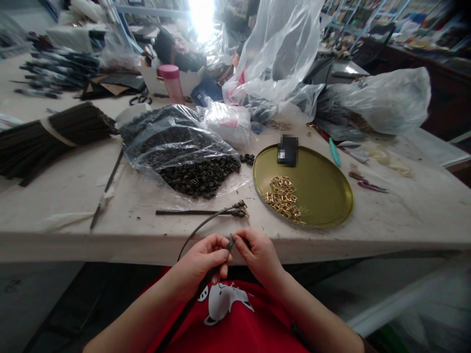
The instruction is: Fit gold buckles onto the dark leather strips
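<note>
My left hand (211, 257) is closed on a dark strap (183, 314), which hangs down across my lap with its tip pointing up between my hands. Beside it, my right hand (253, 250) pinches at the strap's tip; whether a small part is between those fingers is hidden. Just beyond my hands, two finished-looking dark straps with buckles (239, 210) lie on the table, one straight and one curving over the front edge. A round gold tray (324, 191) to the right holds a pile of gold buckles (283, 198). Small black loops (202, 176) spill from a clear bag.
A banded bundle of dark straps (47, 137) lies at the left. A pink-lidded jar (171, 83) and plastic bags (382, 98) stand farther back. A blurred black object (287, 151) sits on the tray's rim. Right of it are a teal tool (334, 152) and small snips (371, 186).
</note>
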Available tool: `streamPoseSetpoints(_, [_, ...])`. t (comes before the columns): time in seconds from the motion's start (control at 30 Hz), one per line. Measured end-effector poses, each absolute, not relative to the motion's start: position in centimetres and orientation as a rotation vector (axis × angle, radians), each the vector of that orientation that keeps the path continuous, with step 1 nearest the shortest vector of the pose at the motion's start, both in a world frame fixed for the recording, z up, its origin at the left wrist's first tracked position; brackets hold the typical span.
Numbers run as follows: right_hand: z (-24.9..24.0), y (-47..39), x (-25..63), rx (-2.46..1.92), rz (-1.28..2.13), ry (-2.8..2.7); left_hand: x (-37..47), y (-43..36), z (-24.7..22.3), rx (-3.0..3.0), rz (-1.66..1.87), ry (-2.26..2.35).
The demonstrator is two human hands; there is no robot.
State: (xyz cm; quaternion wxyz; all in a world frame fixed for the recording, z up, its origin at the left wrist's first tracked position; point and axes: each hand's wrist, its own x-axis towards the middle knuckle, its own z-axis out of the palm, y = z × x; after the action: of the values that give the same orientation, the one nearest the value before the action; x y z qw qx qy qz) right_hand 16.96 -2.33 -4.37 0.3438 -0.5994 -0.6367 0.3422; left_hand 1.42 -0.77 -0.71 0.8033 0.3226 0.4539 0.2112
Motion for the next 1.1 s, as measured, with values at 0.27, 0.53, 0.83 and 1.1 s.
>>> streamPoseSetpoints(0.27, [-2.6, -3.0, 17.2, -1.408, 0.909, -1.959, 1.3, -1.2, -0.1, 0.82, 0.428, 1.033])
streamPoseSetpoints(0.53, [-2.9, -3.1, 17.9, -1.344, 0.925, -2.145, 1.5, -2.0, -0.9, 0.796, 0.421, 1.046])
streamPoseSetpoints(0.83, [-3.3, -3.7, 18.1, -1.339, 0.973, -2.088, 1.6, -2.7, -0.9, 0.804, 0.41, 1.033])
streamPoseSetpoints(1.1, [-2.7, -3.9, 18.6, -1.258, 1.023, -2.231, 1.4, -3.1, -0.9, 0.821, 0.383, 1.052])
